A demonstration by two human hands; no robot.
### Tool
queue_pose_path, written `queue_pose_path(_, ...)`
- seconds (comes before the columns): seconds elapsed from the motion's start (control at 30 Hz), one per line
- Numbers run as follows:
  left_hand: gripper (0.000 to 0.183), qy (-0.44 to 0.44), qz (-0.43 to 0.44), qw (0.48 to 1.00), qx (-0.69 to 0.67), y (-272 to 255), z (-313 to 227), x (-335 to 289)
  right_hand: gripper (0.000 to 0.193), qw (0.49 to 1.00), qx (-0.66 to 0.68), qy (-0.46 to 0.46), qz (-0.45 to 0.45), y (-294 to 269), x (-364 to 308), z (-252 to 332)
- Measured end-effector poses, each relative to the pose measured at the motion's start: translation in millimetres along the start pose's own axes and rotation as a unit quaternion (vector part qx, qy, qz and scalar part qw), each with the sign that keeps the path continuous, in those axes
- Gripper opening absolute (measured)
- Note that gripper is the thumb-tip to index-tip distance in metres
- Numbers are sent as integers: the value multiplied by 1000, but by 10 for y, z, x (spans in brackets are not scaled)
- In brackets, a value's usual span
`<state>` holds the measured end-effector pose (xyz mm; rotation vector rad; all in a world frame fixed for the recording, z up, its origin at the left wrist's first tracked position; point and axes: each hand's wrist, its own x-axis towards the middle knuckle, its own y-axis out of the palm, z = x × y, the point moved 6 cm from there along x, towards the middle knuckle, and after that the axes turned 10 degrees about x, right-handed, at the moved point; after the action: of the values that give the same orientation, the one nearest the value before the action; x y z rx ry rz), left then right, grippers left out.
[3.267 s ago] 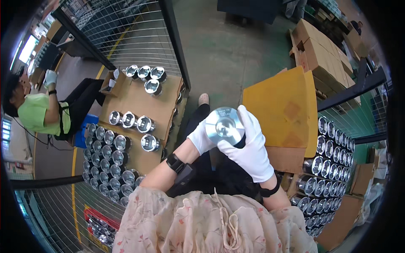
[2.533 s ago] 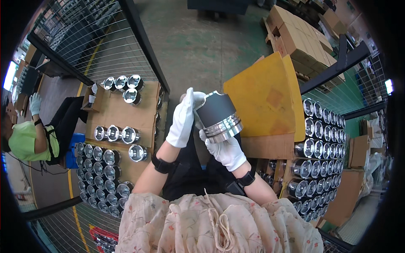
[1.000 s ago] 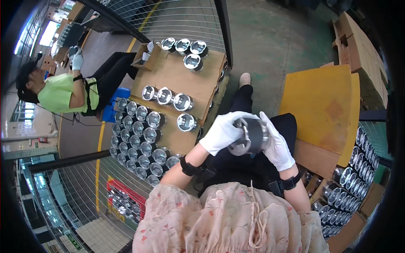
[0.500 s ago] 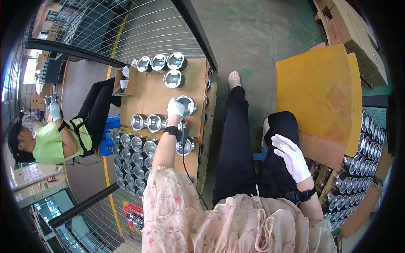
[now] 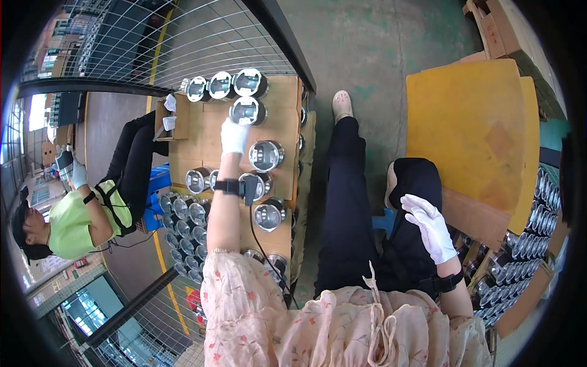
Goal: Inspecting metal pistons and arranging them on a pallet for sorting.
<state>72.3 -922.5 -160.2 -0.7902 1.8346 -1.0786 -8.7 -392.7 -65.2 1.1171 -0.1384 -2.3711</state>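
My left hand (image 5: 233, 137), in a white glove, reaches over the cardboard-topped stack on the left. Its fingertips are at the near left edge of a metal piston (image 5: 247, 111); whether they grip it I cannot tell. Closer to me, another piston (image 5: 266, 156) stands apart on the cardboard. Past the fingertips stands a row of pistons (image 5: 220, 85). Beside and under my left forearm are more pistons (image 5: 269, 215). My right hand (image 5: 429, 229), also gloved in white, hangs above my right knee with its fingers stretched out and nothing held.
Wire mesh (image 5: 244, 37) with a dark frame bounds the far side. An open carton (image 5: 173, 119) sits at the left edge of the cardboard sheet (image 5: 208, 134). At the right, a yellow board (image 5: 465, 134) lies near stacked pistons (image 5: 532, 244). A co-worker (image 5: 85, 214) is at the left.
My left hand has moved away from the nearer lone piston to the one farther off. That nearer piston stays in its place. My right hand keeps about the same open pose.
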Motion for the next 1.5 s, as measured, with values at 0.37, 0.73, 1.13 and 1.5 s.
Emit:
queue_pose_path(0.37, 18, -40, 223, 826, -516, 531, 665, 1477, 47, 1000, 9, -10, 16, 80, -13, 14)
queue_pose_path(0.73, 30, -14, 133, 900, -415, 632, -251, 47, 34, 999, 5, -46, -6, -54, -57, 8)
queue_pose_path(1.13, 40, -28, 427, 404, -809, 177, -1517, -2720, 49, 970, 86, -69, 217, 801, -552, 296)
queue_pose_path(1.5, 26, 191, 254, 634, -705, -567, -2254, -3537, 74, 794, 483, 65, 363, 736, -1223, 418)
